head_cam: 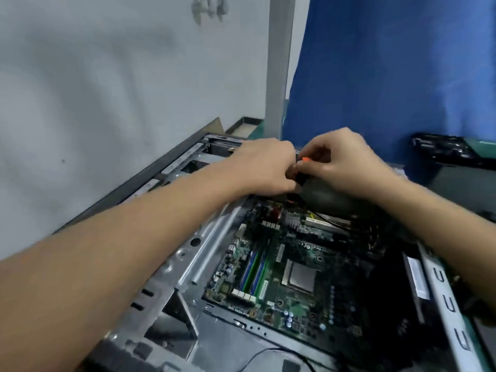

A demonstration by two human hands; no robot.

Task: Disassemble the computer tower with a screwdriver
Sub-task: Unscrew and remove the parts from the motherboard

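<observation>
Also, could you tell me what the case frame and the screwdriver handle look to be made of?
Case frame: bare sheet metal, probably steel; grey with a dull sheen, stamped holes and folded edges.
Screwdriver handle: likely plastic or rubber, black with orange accents; mostly hidden, so uncertain.

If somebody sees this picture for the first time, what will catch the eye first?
The left hand and right hand meet at the far end of the open computer tower, both gripping a black-and-orange tool. Below them lies the exposed green motherboard; a bright blue curtain hangs behind on the right.
</observation>
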